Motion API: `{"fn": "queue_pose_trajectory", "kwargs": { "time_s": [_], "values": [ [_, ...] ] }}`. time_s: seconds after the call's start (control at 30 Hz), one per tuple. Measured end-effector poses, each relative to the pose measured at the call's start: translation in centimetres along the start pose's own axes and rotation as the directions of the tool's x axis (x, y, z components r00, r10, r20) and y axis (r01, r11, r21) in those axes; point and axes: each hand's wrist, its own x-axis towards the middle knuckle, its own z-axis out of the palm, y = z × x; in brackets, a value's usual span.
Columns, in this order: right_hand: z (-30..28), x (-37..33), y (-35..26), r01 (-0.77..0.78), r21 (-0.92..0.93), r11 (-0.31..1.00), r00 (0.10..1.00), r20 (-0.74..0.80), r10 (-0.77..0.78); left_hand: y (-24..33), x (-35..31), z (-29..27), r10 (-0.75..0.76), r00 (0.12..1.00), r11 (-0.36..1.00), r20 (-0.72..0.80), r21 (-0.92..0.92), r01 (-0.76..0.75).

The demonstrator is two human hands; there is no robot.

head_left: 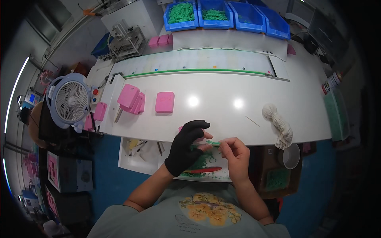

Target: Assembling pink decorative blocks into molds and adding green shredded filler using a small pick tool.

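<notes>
My left hand point(185, 146), in a black glove with open fingertips, and my bare right hand point(235, 152) meet just below the white table's front edge point(254, 139). Together they pinch a small thin green piece point(213, 143) between their fingertips. A bit of pink point(181, 128) shows behind the gloved fingers; what it is stays hidden. Under the hands lies a white tray point(139, 160) with a pile of green pieces point(203, 162) and a red-handled tool point(203, 170).
Pink blocks point(164, 102) and a stacked pair point(131, 98) lie on the table's left. A white rag bundle point(279, 127) and a thin stick point(252, 121) lie at right. Blue bins point(226, 16) with green parts stand at the back. A fan point(69, 101) stands left, a grey cup point(291, 156) right.
</notes>
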Motion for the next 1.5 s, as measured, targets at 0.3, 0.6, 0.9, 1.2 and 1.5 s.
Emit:
{"fn": "queue_pose_trajectory", "kwargs": {
  "time_s": [0.3,0.6,0.9,1.2,1.5],
  "values": [
    [-0.7,0.4,1.3,-0.350,0.393,0.850,0.935,0.193,0.296,-0.3,0.1,-0.2,0.096,0.995,0.991,-0.008,0.094,-0.095],
    [-0.7,0.4,1.5,-0.354,0.408,0.842,0.934,0.206,0.293,-0.9,0.0,-0.2,0.116,0.993,0.990,-0.005,0.079,-0.116],
    [-0.3,0.1,0.2,-0.173,0.231,0.957,0.983,0.102,0.153,1.0,0.0,-0.3,-0.033,0.998,0.999,-0.049,-0.042,0.031],
    [-0.3,-0.2,0.3,-0.001,0.091,0.996,0.998,0.063,-0.005,-0.4,0.0,-0.4,0.148,0.989,0.984,0.012,0.101,-0.148],
    [-0.1,-0.3,0.3,0.021,0.084,0.996,0.999,0.043,-0.024,-0.5,-0.2,-0.5,0.151,0.988,0.984,0.013,0.096,-0.151]
  ]
}}
